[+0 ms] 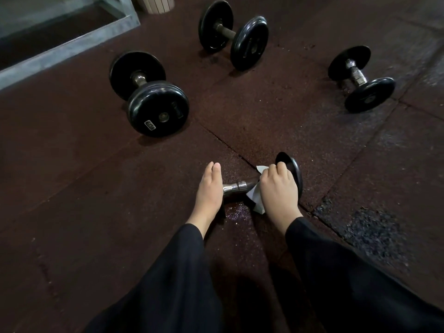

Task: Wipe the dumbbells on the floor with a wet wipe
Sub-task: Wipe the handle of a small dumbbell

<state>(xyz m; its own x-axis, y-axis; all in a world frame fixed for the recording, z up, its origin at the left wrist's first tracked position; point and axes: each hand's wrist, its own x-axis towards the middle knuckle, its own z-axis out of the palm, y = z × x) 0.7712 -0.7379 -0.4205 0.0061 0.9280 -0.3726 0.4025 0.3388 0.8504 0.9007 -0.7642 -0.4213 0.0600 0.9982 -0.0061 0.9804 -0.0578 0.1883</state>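
Note:
A small dumbbell (240, 186) with a chrome handle and black plates lies on the floor just in front of me. My left hand (208, 188) covers its left end, fingers wrapped over the plate, which is hidden. My right hand (280, 188) holds a white wet wipe (255, 200) against the inner face of the right plate (292, 167). Three more black dumbbells stand farther off: one at the left (149, 93), one at the back centre (233, 34), one at the right (360, 79).
The floor is dark rubber tiles with seams (228, 145) and a wet patch (236, 211) under the near dumbbell. A grey metal frame (72, 42) runs along the far left, and a pale ribbed bin (156, 3) stands behind it. My black sleeves fill the bottom.

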